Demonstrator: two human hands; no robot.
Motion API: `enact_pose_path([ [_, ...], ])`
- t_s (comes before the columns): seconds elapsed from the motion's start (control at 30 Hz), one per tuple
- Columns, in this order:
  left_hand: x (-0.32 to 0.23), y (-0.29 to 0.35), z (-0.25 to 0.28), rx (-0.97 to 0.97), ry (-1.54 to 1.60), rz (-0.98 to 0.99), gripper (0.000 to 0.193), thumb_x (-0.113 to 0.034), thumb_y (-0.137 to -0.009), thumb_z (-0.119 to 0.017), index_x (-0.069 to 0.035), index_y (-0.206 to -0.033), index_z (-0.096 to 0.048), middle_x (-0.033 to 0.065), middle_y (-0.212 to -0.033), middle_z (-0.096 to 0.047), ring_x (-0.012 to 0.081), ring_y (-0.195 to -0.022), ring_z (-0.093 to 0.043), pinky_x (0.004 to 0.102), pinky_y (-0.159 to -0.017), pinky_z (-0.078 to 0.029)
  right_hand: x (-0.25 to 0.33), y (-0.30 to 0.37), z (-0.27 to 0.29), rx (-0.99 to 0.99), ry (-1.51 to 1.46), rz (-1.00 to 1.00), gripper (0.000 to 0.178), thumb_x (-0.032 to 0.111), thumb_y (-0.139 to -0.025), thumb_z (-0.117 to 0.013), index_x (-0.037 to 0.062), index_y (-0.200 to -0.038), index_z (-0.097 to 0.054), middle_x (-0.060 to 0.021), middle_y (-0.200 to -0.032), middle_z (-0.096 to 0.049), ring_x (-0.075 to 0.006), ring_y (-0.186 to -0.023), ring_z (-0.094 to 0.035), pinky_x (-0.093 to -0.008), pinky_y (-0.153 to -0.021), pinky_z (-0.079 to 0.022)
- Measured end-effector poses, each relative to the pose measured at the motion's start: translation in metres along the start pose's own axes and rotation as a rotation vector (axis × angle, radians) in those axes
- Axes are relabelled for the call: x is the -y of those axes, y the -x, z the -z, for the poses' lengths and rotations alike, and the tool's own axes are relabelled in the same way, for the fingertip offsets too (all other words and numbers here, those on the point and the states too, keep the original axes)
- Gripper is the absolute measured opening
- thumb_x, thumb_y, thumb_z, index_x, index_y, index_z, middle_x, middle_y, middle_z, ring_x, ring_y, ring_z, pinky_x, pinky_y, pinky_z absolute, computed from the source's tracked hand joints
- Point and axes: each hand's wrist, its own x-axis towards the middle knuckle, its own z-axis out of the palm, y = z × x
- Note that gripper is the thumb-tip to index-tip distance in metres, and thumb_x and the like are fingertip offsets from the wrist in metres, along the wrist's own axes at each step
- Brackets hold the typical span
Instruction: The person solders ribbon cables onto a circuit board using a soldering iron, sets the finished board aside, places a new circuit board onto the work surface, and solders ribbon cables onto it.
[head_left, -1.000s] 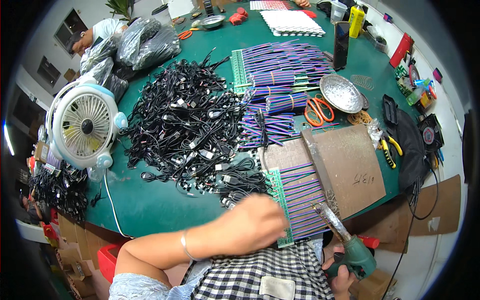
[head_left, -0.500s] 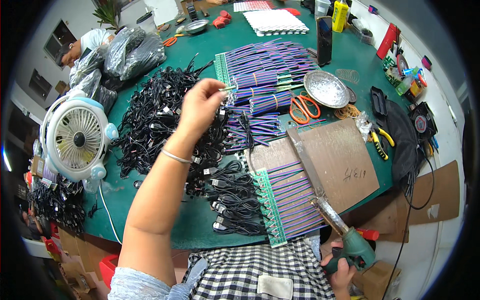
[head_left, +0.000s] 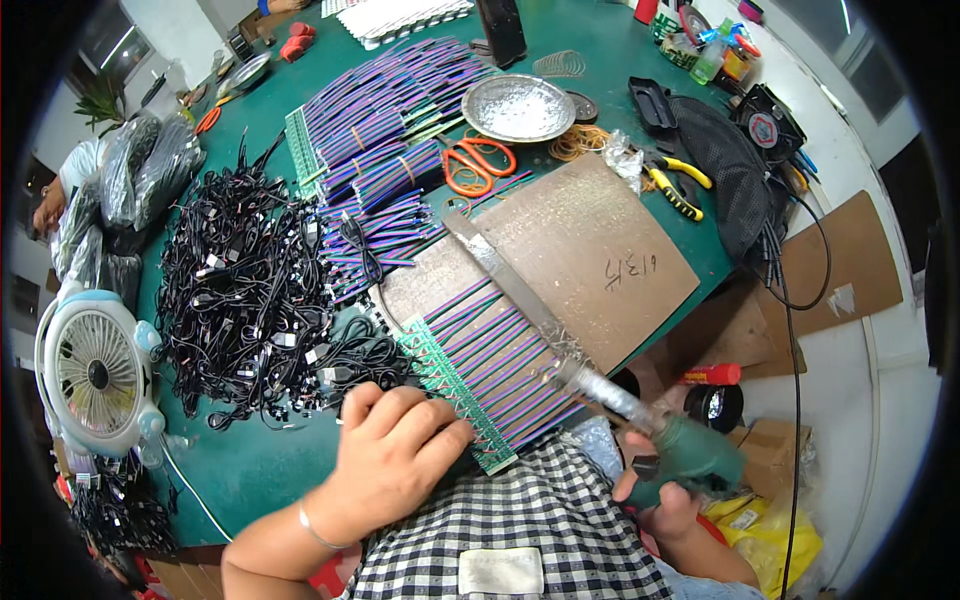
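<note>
My left hand (head_left: 400, 455) is at the near table edge with its fingers curled down. It covers the near part of a row of coiled black USB cables (head_left: 350, 350) beside a green circuit-board strip (head_left: 455, 390); what the fingertips hold, if anything, is hidden. Blue, purple and black wires (head_left: 495, 350) run from the strip across a brown board (head_left: 630, 270). A flat metal bar (head_left: 515, 290) lies across them. At the lower right, my right hand (head_left: 665, 505) is closed around a green pistol-grip tool (head_left: 700, 450), its metal barrel pointing at the bar's near end.
A heap of black cables (head_left: 250, 270) lies left of the wire bundles (head_left: 365, 150). Beyond the brown board are orange scissors (head_left: 478, 165), a metal bowl (head_left: 518, 108) with silvery bits and yellow-handled pliers (head_left: 680, 190). A fan (head_left: 97, 375) stands left; a person (head_left: 60, 195) is behind plastic bags.
My left hand has come back from the far wire bundles to the near edge, over the coiled cables. The view has turned to the right; my right hand still grips the green tool.
</note>
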Motion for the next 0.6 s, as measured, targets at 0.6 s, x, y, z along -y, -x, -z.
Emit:
enact_pose_path([
  [0.6,-0.021,0.006,-0.019,-0.110,0.368,0.199,0.019,-0.011,-0.067,-0.076,-0.017,-0.082,-0.068,-0.0051,-0.074,-0.059,0.0147,-0.075,-0.057,0.0366,-0.079,-0.030,-0.005,-0.065,-0.094,0.205,0.222,-0.051,0.020,0.000,-0.083,-0.068,0.0023,-0.102,-0.061,-0.0015,-0.092,-0.064,-0.0070,-0.082,-0.061,-0.0234,-0.070,-0.051],
])
